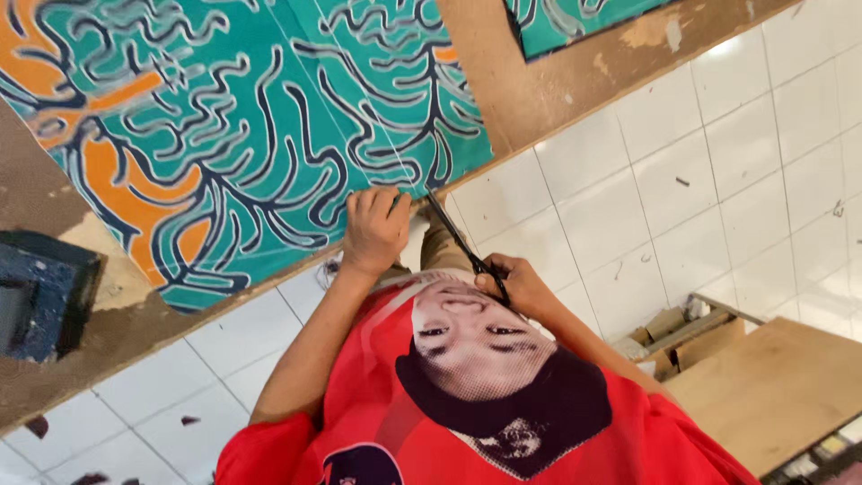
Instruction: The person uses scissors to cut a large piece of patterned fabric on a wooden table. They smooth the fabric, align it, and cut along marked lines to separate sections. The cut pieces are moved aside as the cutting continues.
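Note:
A teal cloth (251, 117) with orange and dark blue wavy lines lies spread on a brown wooden board (548, 85). My left hand (375, 229) presses down on the cloth's near edge, fingers curled over it. My right hand (519, 286) grips the handles of black scissors (453, 235). The blades point up toward the cloth edge, right beside my left hand. Whether the blade tips touch the cloth is hard to tell. My red printed shirt (620, 431) fills the bottom of the view.
A dark blue box (36, 296) sits on the board at the left. White floor tiles (718, 180) lie below the board's edge. A wooden bench top (772, 386) and some wood scraps (682, 332) are at the lower right. Another teal cloth piece (575, 22) lies at the top.

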